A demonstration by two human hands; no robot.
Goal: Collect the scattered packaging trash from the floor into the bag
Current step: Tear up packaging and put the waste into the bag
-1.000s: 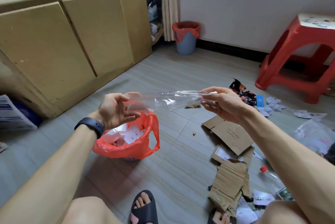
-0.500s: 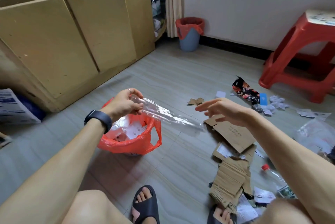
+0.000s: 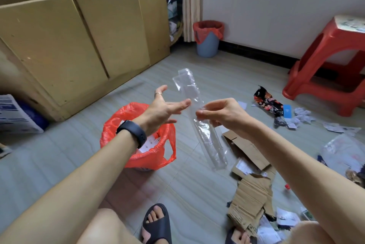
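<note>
Clear plastic, a long crumpled strip (image 3: pixel 208 145), is pinched near its middle by the fingers of the right hand (image 3: pixel 223 115). It hangs tilted in the air, with one end up and the other end down toward the floor (image 3: pixel 187 184). The left hand (image 3: pixel 162 109) is open with fingers spread and holds nothing. One fingertip is just beside the strip, but I cannot tell if it touches. Under the left hand stands the red bag (image 3: pixel 152 158), with white papers inside. To the right, torn cardboard (image 3: pixel 250 202) lies on the floor. Farther are a black wrapper (image 3: pixel 265 101) and paper scraps (image 3: pixel 302 117), near a red stool (image 3: pixel 335 46).
</note>
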